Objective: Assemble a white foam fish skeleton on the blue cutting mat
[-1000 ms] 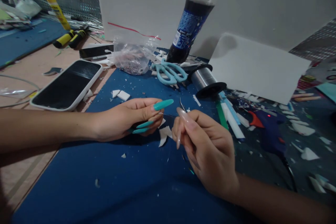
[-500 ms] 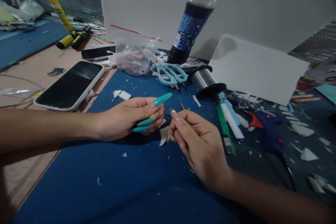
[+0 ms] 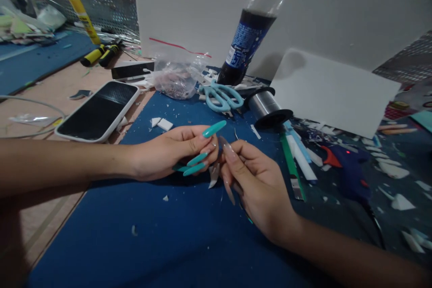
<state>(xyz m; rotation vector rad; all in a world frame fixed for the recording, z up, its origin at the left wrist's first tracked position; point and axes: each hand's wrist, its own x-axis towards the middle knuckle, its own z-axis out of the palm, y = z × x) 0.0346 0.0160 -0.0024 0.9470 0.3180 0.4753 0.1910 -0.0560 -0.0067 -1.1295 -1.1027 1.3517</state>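
Above the blue mat [image 3: 141, 234], my left hand [image 3: 182, 150] is closed in a pinch, with long turquoise nails pointing right. Whatever its fingertips hold is too small to make out. Close beside it on the right, my right hand [image 3: 258, 180] is also pinched, its long clear nails near the left fingertips. Its held item is too thin and small to name. A white scrap [image 3: 213, 176] shows below and between the hands. Beyond them are light blue scissors [image 3: 221, 96] and a spool of clear line [image 3: 266, 107].
A phone [image 3: 97, 111] lies at the left. Behind stand a dark soda bottle [image 3: 245, 40] and a plastic bag [image 3: 177, 76]. At right are a green ruler [image 3: 293, 168], a blue glue gun [image 3: 353, 173], a white board [image 3: 330, 92] and scattered white scraps.
The whole view has shifted, so the surroundings appear slightly farther right and lower. My left fingertips have come closer to my right ones, and the right hand's lower fingers have moved slightly.
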